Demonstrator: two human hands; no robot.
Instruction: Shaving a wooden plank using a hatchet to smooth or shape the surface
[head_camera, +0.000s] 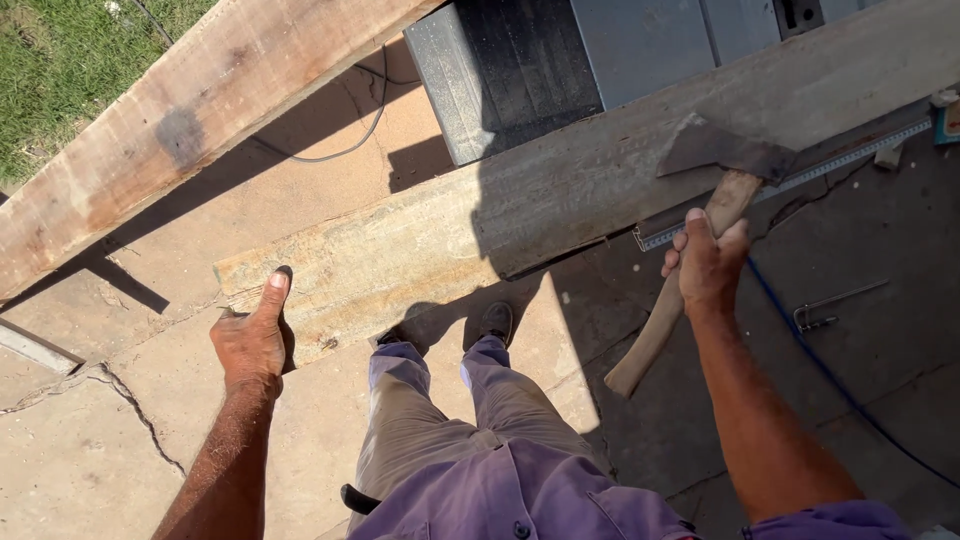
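Observation:
My right hand (708, 262) grips the wooden handle of a hatchet (700, 215) near its dark metal head, which rests against the edge of a long weathered plank (560, 195). My left hand (252, 338) holds the near end of that plank, thumb pointing up along its face. The plank runs from lower left to upper right in front of my legs. My purple trousers and dark shoes show below it.
A second, wider plank (180, 125) crosses the upper left. A dark metal table saw (560, 60) stands behind, with a black cable (345, 150) on the cracked concrete. A metal rule (850, 160), a clamp (830, 305) and a blue cord (820, 365) lie right. Grass upper left.

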